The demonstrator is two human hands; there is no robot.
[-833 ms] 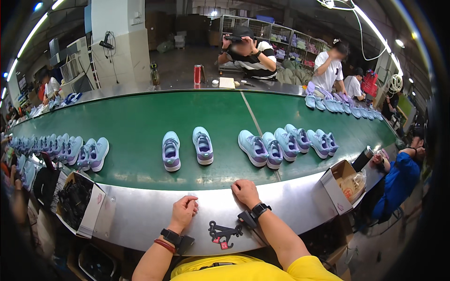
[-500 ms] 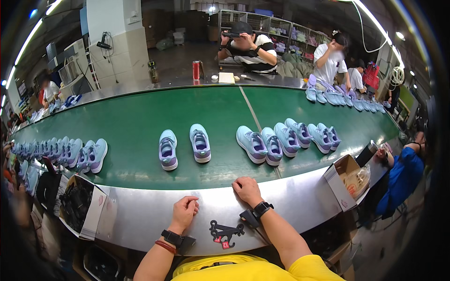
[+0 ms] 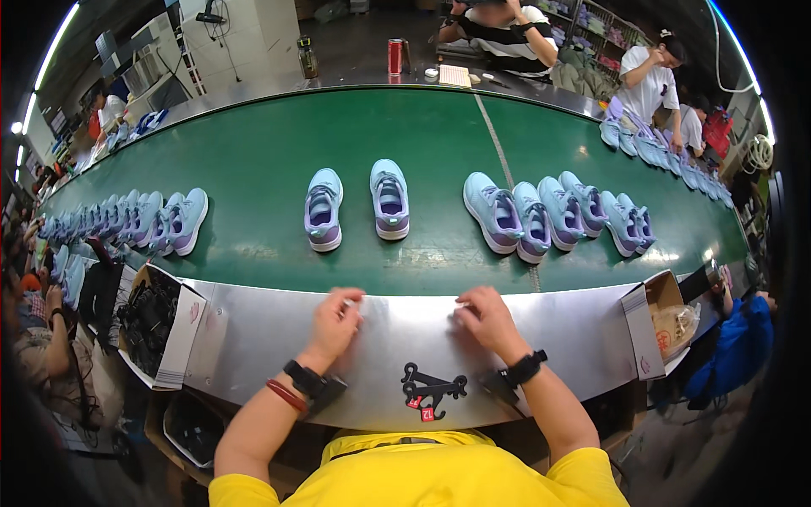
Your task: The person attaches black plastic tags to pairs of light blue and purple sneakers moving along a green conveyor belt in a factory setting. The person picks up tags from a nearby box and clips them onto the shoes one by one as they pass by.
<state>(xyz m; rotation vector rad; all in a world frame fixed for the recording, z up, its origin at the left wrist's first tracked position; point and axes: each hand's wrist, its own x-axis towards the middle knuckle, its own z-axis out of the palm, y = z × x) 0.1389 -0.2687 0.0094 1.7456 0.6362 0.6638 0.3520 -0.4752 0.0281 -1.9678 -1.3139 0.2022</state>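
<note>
My left hand (image 3: 336, 323) hovers over the metal ledge, its fingers loosely bent and apart with nothing visible in them. Across from it, my right hand (image 3: 490, 321) is also loosely curled, thumb apart from the fingers and nothing visible in its grasp; both are slightly blurred. Between my forearms lie black plastic shoe hangers (image 3: 433, 388) with red tags. Beyond my hands, a light blue and purple sneaker (image 3: 324, 211) stands beside a matching sneaker (image 3: 389, 201), slightly apart on the green conveyor belt (image 3: 279, 135), heels toward me.
More sneakers (image 3: 562, 215) cluster on the belt at right, and a long row of sneakers (image 3: 139, 221) runs left. A box of black hangers (image 3: 152, 325) flanks the ledge at left, a carton with a plastic bag (image 3: 672, 325) at right. A red can (image 3: 394, 57) stands across the belt.
The view has tilted down and shifted. My right hand has drawn back and moved rightward from the belt's edge; my left hand has moved forward toward it. The central sneakers stay side by side.
</note>
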